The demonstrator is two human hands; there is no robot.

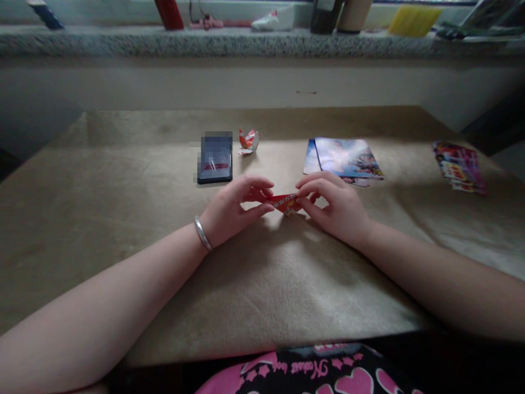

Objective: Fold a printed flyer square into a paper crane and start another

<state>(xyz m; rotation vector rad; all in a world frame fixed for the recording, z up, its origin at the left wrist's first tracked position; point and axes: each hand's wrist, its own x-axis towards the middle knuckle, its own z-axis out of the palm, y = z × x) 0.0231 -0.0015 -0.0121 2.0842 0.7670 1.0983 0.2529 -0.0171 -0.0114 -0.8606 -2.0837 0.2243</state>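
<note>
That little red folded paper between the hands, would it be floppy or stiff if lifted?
Probably light and bendy: the red folded paper looks thin, pinched between the left hand and right hand. Its creases likely stiffen it slightly. Flat-sided, it should not roll.

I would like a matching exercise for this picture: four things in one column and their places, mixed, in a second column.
1 phone
2 red folded paper
3 bracelet
4 picture cards

a held between left hand and right hand
b on the left wrist
c beyond the right hand
d beyond the left hand

Pairs: 1-d, 2-a, 3-b, 4-c
</note>
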